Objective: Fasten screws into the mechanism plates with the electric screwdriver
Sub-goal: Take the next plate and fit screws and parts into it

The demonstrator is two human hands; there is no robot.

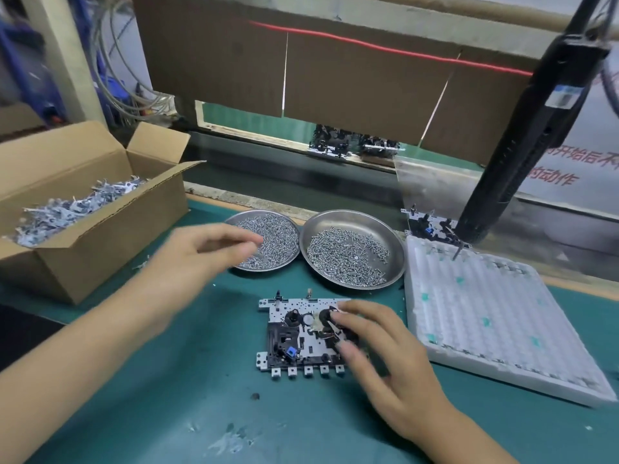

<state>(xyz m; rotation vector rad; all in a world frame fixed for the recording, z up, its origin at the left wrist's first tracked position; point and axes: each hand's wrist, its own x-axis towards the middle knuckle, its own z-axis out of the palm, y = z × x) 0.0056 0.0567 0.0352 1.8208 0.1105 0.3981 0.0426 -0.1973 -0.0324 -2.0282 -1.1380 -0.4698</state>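
Bench: green mat surface, scuffed pale near the front edge.

Mechanism plate: 1 unit, flat on the bench at centre front; white metal base with black fittings, a blue part at its lower left and 5 tabs along its near edge.

Right hand: rests on the plate's right part, fingers bent over the black fittings; grip partly closed on the plate, though blur hides the exact contact.

Left hand: raised above the bench, left of the plate, at the near rim of the left dish; thumb and forefinger drawn together, motion-blurred, so whether the grip holds a screw cannot be told.

Left dish and right dish: 2 round steel dishes, rims touching, behind the plate, each holding loose screws.

Electric screwdriver: black, hanging at the right rear, tilted, tip low over a second plate.

White foam tray: right edge of bench.

Cardboard box: left edge, open, full of small metal parts.
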